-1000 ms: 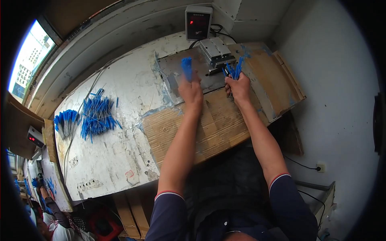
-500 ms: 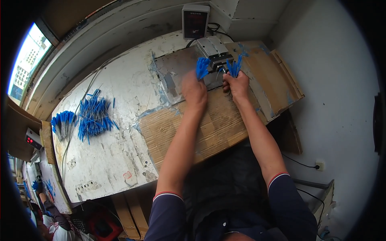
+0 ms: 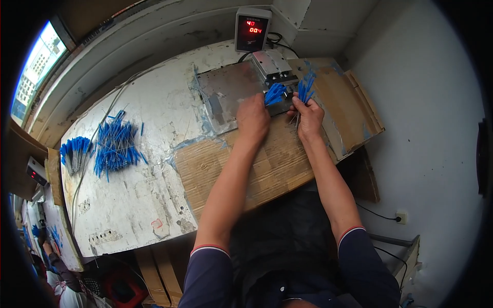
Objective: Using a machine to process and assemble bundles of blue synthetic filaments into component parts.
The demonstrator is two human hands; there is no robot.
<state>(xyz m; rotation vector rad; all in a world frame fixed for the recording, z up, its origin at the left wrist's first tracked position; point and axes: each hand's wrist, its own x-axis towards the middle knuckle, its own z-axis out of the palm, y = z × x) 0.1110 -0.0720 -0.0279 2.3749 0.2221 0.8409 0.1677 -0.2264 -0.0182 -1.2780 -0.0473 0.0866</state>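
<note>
Left hand (image 3: pixel 252 117) is pinched shut on a small fan of blue wires (image 3: pixel 275 94), tips pushed right up against the grey machine (image 3: pixel 275 69) at the back of the table (image 3: pixel 149 205), likely so the ends line up at its mouth. Right hand (image 3: pixel 308 115) is curled tight round a second bunch of blue wires (image 3: pixel 306 88), held upright just beside the machine, seemingly as ready stock. Loose pile of blue wires (image 3: pixel 114 146) lies well apart on the left, a red-digit counter box (image 3: pixel 252 30) stands behind the machine, cardboard sheet (image 3: pixel 267 164) under both wrists.
</note>
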